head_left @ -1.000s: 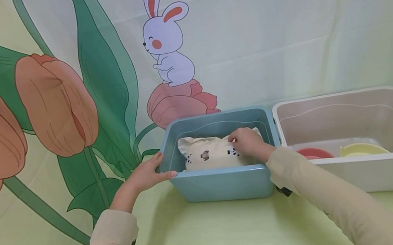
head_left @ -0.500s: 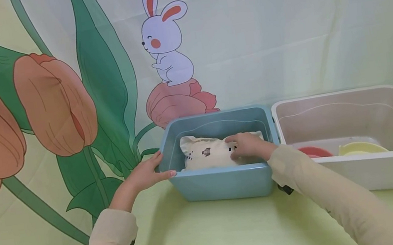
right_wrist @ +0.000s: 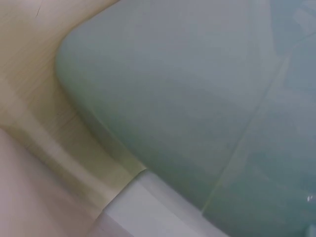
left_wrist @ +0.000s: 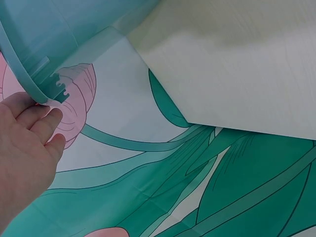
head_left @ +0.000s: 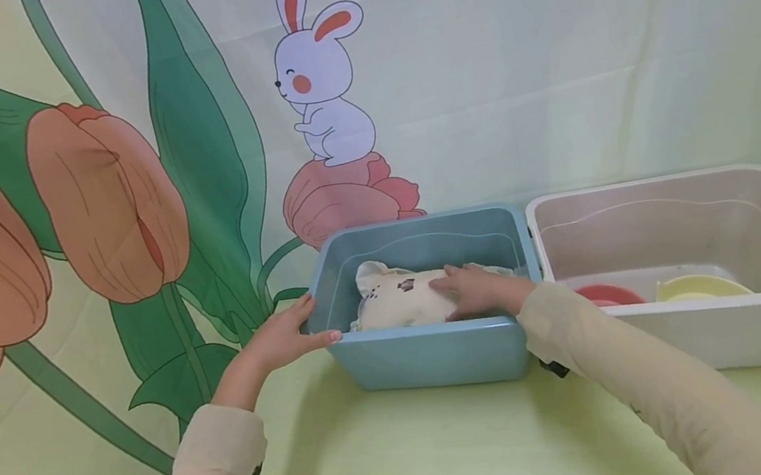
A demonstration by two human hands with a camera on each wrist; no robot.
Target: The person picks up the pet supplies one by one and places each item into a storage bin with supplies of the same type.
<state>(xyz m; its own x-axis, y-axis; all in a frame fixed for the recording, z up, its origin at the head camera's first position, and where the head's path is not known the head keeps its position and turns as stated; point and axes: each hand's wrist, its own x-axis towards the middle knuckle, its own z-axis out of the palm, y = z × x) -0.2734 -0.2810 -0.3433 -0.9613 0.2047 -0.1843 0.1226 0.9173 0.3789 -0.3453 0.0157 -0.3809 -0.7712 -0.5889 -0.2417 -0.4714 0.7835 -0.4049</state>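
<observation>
Inside a blue plastic bin (head_left: 434, 360) lies a small cream pillow (head_left: 390, 307) with dark printed pictures, its left end tilted up in the head view. My right hand (head_left: 471, 289) rests on the pillow's right half with the fingers spread, covering part of it. At the bin's front left corner my left hand (head_left: 285, 336) holds the rim, thumb on the front edge and fingers along the left side. The left wrist view has those fingers (left_wrist: 42, 123) bent at the bin's rim (left_wrist: 22, 74). In the right wrist view only the bin's outer wall (right_wrist: 163, 89) shows, without the hand.
A larger off-white bin (head_left: 699, 322) stands right beside the blue one. In it are a red dish-like item (head_left: 608, 295) and a yellow one (head_left: 702, 288). Both bins sit on a pale table (head_left: 412, 460) before a printed cloth backdrop (head_left: 477, 94).
My right hand has gone from pinching the pillow's top to lying spread on it. The pillow has shifted slightly right and its right side sits lower. My left hand stays put.
</observation>
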